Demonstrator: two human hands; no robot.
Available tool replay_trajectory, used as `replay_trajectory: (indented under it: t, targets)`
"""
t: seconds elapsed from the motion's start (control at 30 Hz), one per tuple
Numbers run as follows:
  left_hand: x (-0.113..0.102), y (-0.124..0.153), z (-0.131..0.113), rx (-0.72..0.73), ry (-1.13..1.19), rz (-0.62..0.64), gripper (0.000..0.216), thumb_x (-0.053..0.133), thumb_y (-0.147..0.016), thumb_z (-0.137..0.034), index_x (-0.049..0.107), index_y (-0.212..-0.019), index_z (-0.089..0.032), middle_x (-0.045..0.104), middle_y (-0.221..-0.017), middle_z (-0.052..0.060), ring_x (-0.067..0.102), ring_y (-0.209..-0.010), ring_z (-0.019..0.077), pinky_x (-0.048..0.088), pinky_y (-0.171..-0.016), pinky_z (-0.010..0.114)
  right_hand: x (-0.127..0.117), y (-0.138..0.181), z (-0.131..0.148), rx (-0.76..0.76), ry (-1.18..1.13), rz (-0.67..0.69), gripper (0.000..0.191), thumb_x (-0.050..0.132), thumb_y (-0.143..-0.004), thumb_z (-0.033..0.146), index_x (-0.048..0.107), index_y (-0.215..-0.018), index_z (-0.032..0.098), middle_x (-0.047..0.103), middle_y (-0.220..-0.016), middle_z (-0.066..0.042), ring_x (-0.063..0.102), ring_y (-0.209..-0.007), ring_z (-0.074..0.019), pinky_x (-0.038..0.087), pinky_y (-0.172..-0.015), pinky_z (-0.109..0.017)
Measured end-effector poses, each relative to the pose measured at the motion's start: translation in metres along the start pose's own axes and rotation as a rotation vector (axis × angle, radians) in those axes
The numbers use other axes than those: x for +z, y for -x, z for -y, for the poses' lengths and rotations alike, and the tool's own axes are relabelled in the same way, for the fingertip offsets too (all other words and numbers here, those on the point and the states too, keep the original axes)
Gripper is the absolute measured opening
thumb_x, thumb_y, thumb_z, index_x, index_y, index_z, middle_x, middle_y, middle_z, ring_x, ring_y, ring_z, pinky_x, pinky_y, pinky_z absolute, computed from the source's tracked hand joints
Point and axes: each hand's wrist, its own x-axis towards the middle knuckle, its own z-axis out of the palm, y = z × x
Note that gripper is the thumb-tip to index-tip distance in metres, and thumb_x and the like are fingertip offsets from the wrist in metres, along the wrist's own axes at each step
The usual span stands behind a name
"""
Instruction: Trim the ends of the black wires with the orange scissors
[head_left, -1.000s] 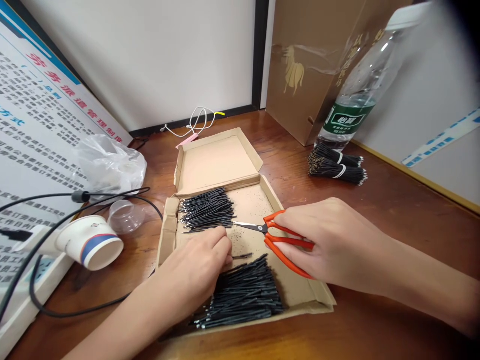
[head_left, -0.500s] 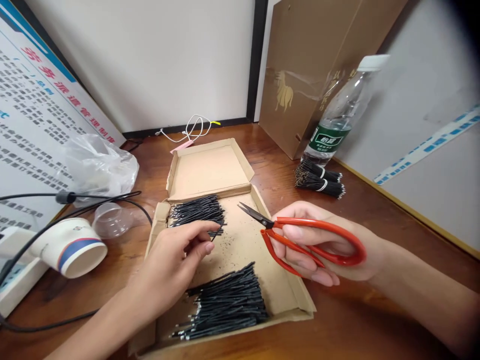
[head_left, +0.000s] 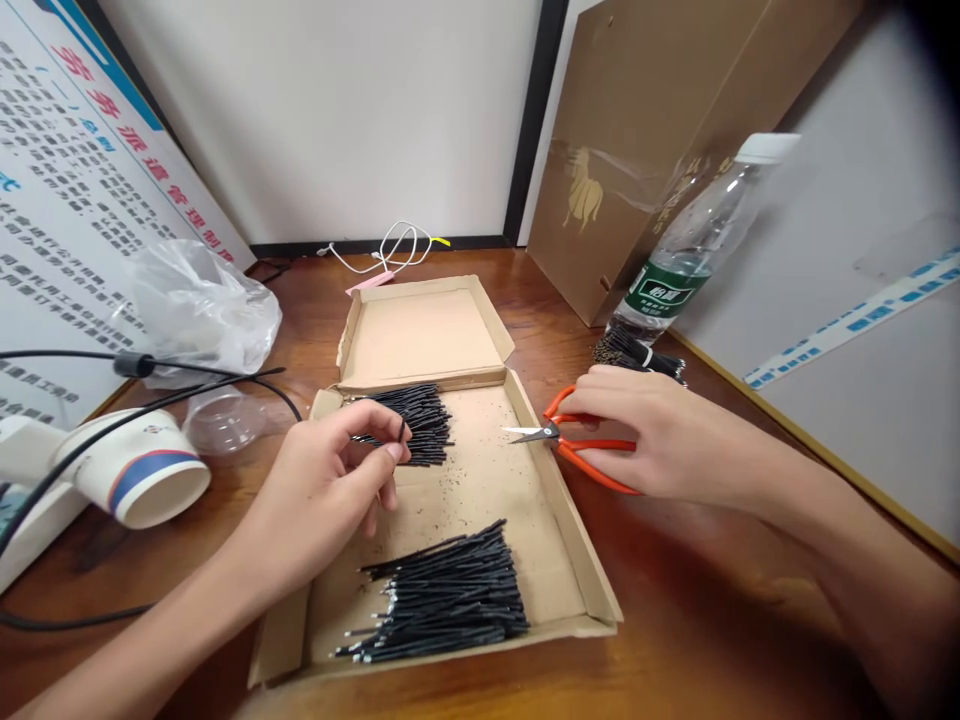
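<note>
Between the thumb and forefinger of my left hand (head_left: 337,470) is a short black wire (head_left: 402,430), with only its end showing. My right hand (head_left: 645,430) grips red-handled scissors (head_left: 600,446), whose blades are slightly apart and point left over the box's right wall. The open cardboard box (head_left: 547,490) lies below both hands. One pile of cut black wires (head_left: 424,425) sits at its far end, partly behind my left hand. Another pile of black wires (head_left: 457,595), with pale tips at the left, lies at the near end. Small dark scraps are scattered between the piles.
A water bottle (head_left: 667,270) stands at the back right, beside a tied bundle of black wires (head_left: 637,347) and a large brown box (head_left: 600,180). At left are a tipped paper cup (head_left: 157,470), a clear plastic cup (head_left: 225,420), a plastic bag (head_left: 202,310) and black cables (head_left: 67,470).
My right hand has turned palm-down with the scissors and shifted slightly right and up. My left hand has moved left and up with the wire. The view has shifted a little.
</note>
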Motion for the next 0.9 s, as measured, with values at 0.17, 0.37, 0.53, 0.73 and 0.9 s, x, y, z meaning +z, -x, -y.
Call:
replay_trajectory:
  t: [0.17,0.37,0.53,0.73,0.9]
  targets:
    - [-0.002,0.000,-0.001,0.028,0.010,-0.006,0.015,0.059,-0.090,-0.032,0.060,-0.084,-0.019,0.063,-0.054,-0.002,0.059,-0.040,0.0129,0.048,-0.041,0.022,0.001,-0.004,0.003,-0.024,-0.044,-0.038,0.011,0.055,-0.091,0.020,0.066,-0.091,0.018,0.065,-0.084,-0.007,0.056,-0.076,-0.0180,0.043,-0.065,-0.028]
    - [-0.001,0.000,0.000,0.092,0.055,-0.027,0.018,0.057,-0.094,-0.034,0.065,-0.094,-0.018,0.060,-0.063,-0.003,0.057,-0.043,0.0115,0.045,-0.035,0.019,0.006,-0.007,-0.004,-0.063,-0.107,0.043,0.010,0.059,-0.086,0.016,0.068,-0.082,0.019,0.066,-0.076,-0.002,0.058,-0.066,-0.0131,0.043,-0.061,-0.023]
    - [0.001,0.000,-0.001,0.124,0.018,-0.009,0.016,0.057,-0.093,-0.027,0.068,-0.093,-0.016,0.064,-0.065,-0.001,0.056,-0.044,0.0088,0.045,-0.040,0.017,0.004,-0.006,0.003,0.032,-0.107,-0.068,0.016,0.055,-0.092,0.023,0.068,-0.086,0.016,0.065,-0.070,-0.003,0.052,-0.059,-0.0133,0.039,-0.056,-0.026]
    - [0.009,0.008,-0.004,0.070,0.121,0.149,0.016,0.055,-0.093,-0.024,0.067,-0.089,-0.014,0.068,-0.069,0.002,0.061,-0.048,0.0107,0.050,-0.044,0.019,0.010,-0.002,0.039,0.010,-0.157,-0.076,0.028,0.055,-0.096,0.032,0.064,-0.074,0.017,0.055,-0.057,0.001,0.041,-0.048,-0.0113,0.029,-0.048,-0.028]
    - [0.012,0.012,0.002,0.125,0.137,0.222,0.015,0.056,-0.095,-0.025,0.068,-0.092,-0.016,0.067,-0.069,0.001,0.061,-0.050,0.0107,0.049,-0.045,0.019,0.020,0.002,0.058,-0.032,-0.128,-0.070,0.029,0.058,-0.092,0.030,0.052,-0.065,0.019,0.046,-0.056,0.005,0.036,-0.049,-0.0106,0.024,-0.050,-0.028]
